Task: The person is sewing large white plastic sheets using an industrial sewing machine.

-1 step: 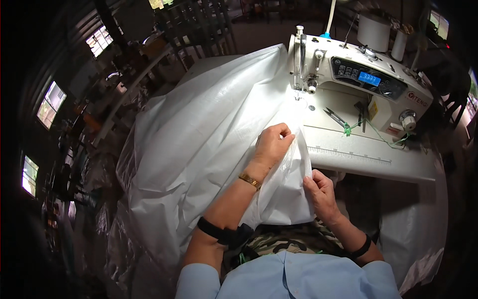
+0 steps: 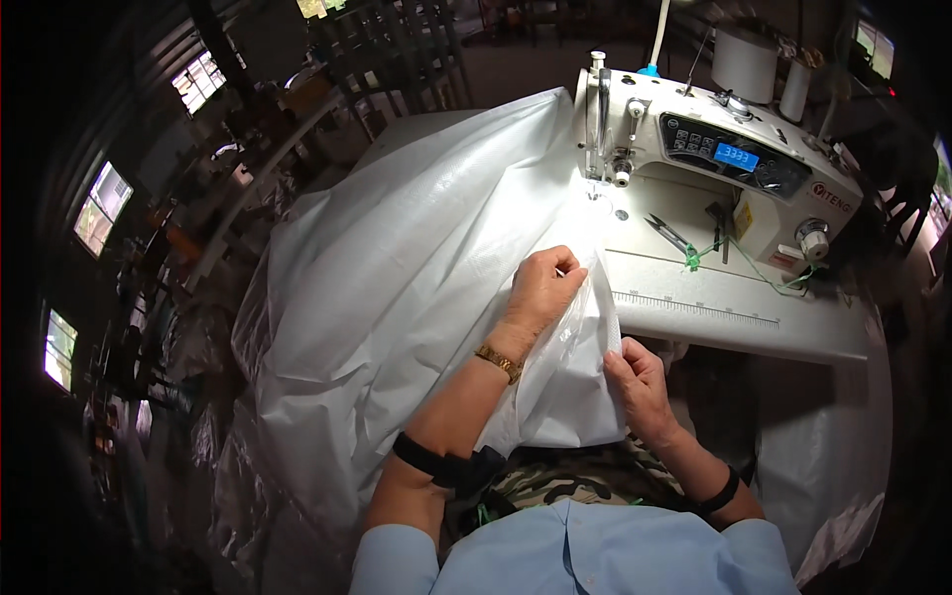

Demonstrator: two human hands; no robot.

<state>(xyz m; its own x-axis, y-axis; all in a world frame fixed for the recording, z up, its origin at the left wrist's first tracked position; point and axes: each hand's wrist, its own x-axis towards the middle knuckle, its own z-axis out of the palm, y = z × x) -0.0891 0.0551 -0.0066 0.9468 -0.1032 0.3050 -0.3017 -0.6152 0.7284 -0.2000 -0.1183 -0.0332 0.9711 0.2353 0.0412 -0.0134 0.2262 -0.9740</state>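
A large sheet of white plastic-like fabric point(image 2: 397, 258) spreads over the left of the table and drapes down to my lap. Its far end runs up beside the needle area of a white sewing machine point(image 2: 714, 129). My left hand point(image 2: 544, 288) pinches a fold of the sheet just in front of the presser foot point(image 2: 595, 191). Lower and to the right, my right hand point(image 2: 643, 389) grips the sheet's right edge between thumb and fingers. The bright lamp glare hides exactly how the fabric lies under the foot.
Thread snips point(image 2: 667, 232) with a green cord point(image 2: 692, 261) tied on lie on the machine bed, right of the needle. A printed ruler point(image 2: 699, 307) runs along the table's front. Thread cones point(image 2: 744, 64) stand behind the machine. A chair point(image 2: 402, 64) is at the back.
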